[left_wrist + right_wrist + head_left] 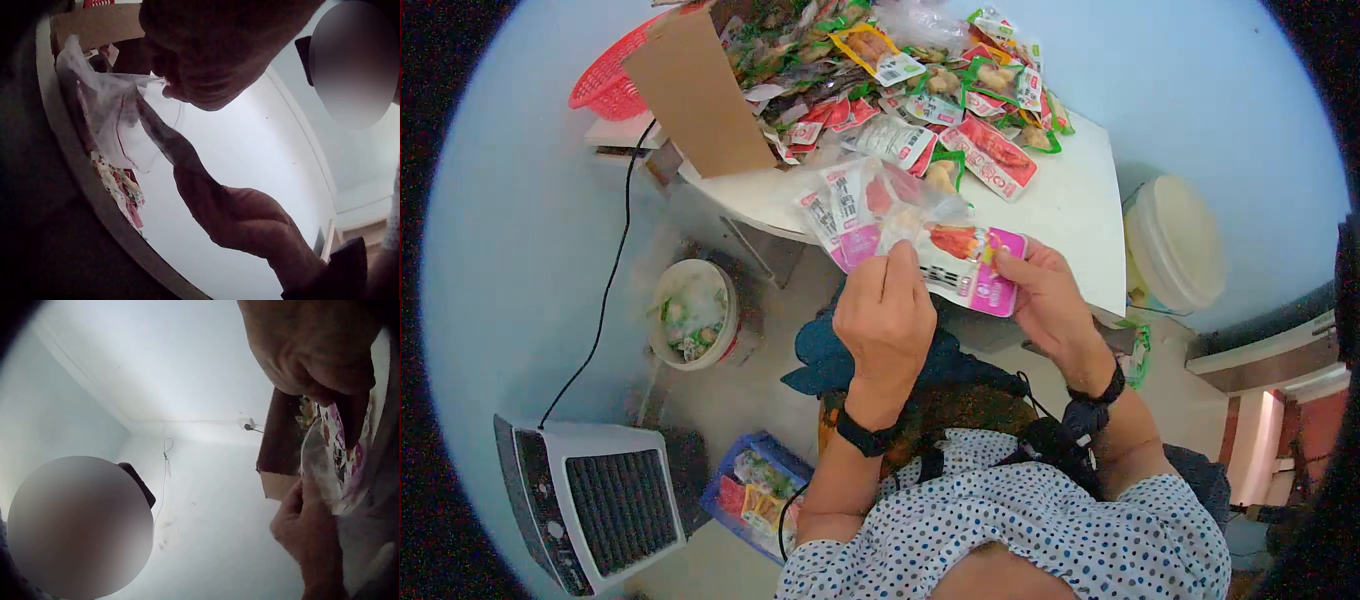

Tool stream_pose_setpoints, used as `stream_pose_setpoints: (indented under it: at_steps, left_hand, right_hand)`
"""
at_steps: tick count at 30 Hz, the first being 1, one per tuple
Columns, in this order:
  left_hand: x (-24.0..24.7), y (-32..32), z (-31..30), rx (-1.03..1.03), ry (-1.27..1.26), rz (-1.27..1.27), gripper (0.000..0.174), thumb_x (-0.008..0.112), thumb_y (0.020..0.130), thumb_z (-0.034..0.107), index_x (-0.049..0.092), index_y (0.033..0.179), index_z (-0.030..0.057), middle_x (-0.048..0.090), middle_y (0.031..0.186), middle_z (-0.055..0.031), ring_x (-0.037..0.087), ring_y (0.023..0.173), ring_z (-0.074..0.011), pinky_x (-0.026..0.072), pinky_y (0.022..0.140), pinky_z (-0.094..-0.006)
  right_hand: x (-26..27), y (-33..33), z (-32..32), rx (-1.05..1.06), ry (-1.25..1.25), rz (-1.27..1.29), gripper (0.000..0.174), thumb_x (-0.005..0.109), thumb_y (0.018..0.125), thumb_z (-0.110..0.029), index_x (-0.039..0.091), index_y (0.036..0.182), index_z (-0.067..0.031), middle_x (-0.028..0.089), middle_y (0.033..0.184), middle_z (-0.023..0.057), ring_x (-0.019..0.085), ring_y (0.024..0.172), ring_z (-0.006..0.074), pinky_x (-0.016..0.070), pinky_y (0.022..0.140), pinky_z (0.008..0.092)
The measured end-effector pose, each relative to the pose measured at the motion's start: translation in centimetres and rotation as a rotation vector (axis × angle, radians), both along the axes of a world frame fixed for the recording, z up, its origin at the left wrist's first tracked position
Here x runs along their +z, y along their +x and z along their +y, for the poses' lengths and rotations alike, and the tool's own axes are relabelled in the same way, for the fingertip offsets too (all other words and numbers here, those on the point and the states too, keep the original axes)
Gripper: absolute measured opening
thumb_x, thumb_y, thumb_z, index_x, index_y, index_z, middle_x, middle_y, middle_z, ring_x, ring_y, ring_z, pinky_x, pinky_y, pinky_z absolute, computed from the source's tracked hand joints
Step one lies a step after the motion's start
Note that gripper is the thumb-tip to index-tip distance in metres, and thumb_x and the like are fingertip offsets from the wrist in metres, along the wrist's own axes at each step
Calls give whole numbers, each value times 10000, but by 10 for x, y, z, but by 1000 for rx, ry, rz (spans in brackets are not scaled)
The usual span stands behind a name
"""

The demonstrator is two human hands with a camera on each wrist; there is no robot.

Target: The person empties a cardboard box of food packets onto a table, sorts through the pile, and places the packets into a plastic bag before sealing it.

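My left hand [885,320] pinches the edge of a clear plastic bag [935,205] above the table's front edge. Pink-and-white food packets [855,205] show through the bag. My right hand [1050,300] grips another pink-and-white food packet [995,285] by its right end, thumb on top. That packet's left part overlaps the bag's mouth, close beside the left fingertips. In the left wrist view the bag [106,112] hangs from the left hand [212,62], and the packet [165,137] appears edge-on. The right wrist view shows the left hand [312,537] at the bag's rim.
A heap of mixed food packets [940,85] covers the back of the white table [1080,220], beside a cardboard box [700,95] and red basket [610,70]. Around it stand a white bucket [695,285], lidded tub [1180,240], blue crate [745,445] and air cooler [605,500].
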State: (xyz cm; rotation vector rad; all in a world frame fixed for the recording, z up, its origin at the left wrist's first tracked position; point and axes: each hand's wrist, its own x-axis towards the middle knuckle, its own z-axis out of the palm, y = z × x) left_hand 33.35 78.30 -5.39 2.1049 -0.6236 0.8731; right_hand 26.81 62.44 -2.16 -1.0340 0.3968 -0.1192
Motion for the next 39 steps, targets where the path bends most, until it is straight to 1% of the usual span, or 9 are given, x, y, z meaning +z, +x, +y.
stream_pose_setpoints:
  at_steps: [4,11,14,17,20,25,29,34,39]
  left_hand:
    - [5,3,1,-12,25,-19,135,656,810,34,659,945,44,550,724,-100,572,626,-294,459,531,-399]
    - [2,-3,-7,-63,3,-18,129,655,814,28,663,942,39,578,752,-103,585,651,-295,471,549,-390]
    - [4,-1,-8,-69,-35,-5,115,659,816,26,666,931,31,594,770,-109,596,667,-298,480,563,-387]
    - [6,1,-5,-81,-62,21,117,667,810,17,667,926,22,603,779,-113,603,677,-301,488,574,-384]
    - [2,2,-4,-84,-111,20,123,677,799,10,670,922,16,607,789,-114,604,688,-300,491,583,-380]
    - [-3,-1,-4,-65,-144,25,120,687,785,5,675,904,14,618,826,-114,599,748,-299,492,635,-387]
    - [-1,-2,-6,-75,-152,39,134,688,772,1,676,905,15,622,860,-121,593,787,-307,495,688,-394]
    - [-2,-5,-5,-46,-105,46,223,702,740,10,669,961,18,620,954,-139,586,859,-325,495,751,-400]
    - [-5,-4,-2,-55,-66,20,295,708,710,18,658,1000,20,591,1000,-134,579,891,-325,489,759,-400]
  right_hand:
    - [4,18,21,108,163,-50,292,516,939,-52,524,1210,55,594,1230,153,607,1083,228,501,952,394]
    - [-24,84,48,69,282,-298,252,564,934,-99,573,1163,3,640,1103,74,616,969,189,514,833,317]
    - [-45,97,40,-76,-247,-219,212,582,933,-126,611,1094,9,669,1002,80,638,875,162,530,749,285]
    - [-24,77,34,-35,-518,-36,188,592,933,-148,645,1011,14,685,911,85,651,749,138,534,643,261]
    - [-11,49,23,55,-328,123,181,596,921,-145,668,951,19,688,828,84,645,654,119,527,577,243]
    - [13,50,-34,-209,-881,-59,211,619,907,-156,678,941,44,674,718,72,649,601,122,526,514,241]
    - [0,111,-73,-64,-1689,-495,237,604,840,-44,675,1066,-28,705,981,136,684,902,285,558,773,360]
    - [-17,171,-63,371,-1967,-665,550,609,739,40,569,1266,-113,546,1322,142,564,1144,337,484,943,410]
    - [-18,194,-56,645,-2089,-657,600,619,731,14,506,1309,-99,546,1287,137,569,1121,329,498,912,400]
